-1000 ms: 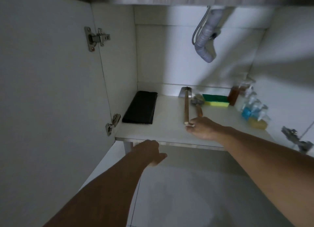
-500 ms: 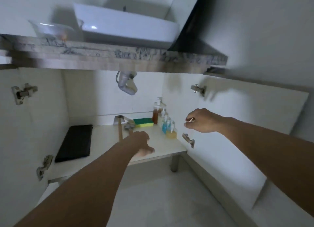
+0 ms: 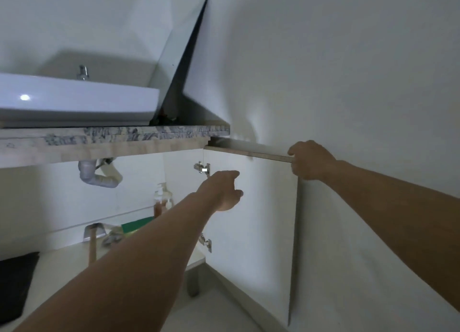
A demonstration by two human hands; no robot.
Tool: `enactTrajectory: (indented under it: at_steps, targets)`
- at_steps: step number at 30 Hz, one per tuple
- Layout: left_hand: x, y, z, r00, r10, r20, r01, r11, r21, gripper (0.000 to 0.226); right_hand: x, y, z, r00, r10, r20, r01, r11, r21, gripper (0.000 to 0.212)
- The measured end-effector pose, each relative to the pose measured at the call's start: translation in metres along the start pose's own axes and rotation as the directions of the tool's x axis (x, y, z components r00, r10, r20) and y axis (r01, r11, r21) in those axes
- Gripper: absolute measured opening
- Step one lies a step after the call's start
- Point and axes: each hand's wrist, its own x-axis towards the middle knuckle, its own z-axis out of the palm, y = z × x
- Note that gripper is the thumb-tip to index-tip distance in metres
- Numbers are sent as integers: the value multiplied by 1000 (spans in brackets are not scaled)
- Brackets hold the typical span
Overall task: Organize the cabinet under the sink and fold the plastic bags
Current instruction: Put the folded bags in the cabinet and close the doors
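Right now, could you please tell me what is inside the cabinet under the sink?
On the cabinet shelf: a folded black bag, a wooden-handled tool, a green sponge, pump bottles, with the drain pipe above. The left arm covers the shelf's right part.

We list two bare forearms, both unsleeved as far as the frame's lower edge. No watch, band or glove shows on either wrist. Left hand (image 3: 221, 192): bare, no ring that we can see; fingers (image 3: 234, 175) partly in shadow. Right hand (image 3: 310, 160): bare, knuckles toward us, no ring visible. Nails too dim and blurred to describe.
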Motion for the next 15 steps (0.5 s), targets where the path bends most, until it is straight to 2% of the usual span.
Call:
enactTrajectory:
  at_steps: [2,6,9,12,15]
  targets:
    - [12,21,7,1000,22,20,-22,1000,4,61,2,14,6,1000,-4,6,4,999,39,6]
    - [32,53,12,998,62,29,-62,998,16,62,4,31,15,1000,-21,-9,22,988,155,22]
    - [52,65,10,997,80,21,-80,996,24,59,10,36,22,999,23,-38,-10,952,307,36]
    - [74,72,4,995,98,3,-98,995,13,61,13,37,28,994,58,-91,-17,917,397,21]
    - [94,71,4,992,118,47,-118,993,-2,65,16,38,35,987,51,-150,13,916,400,15]
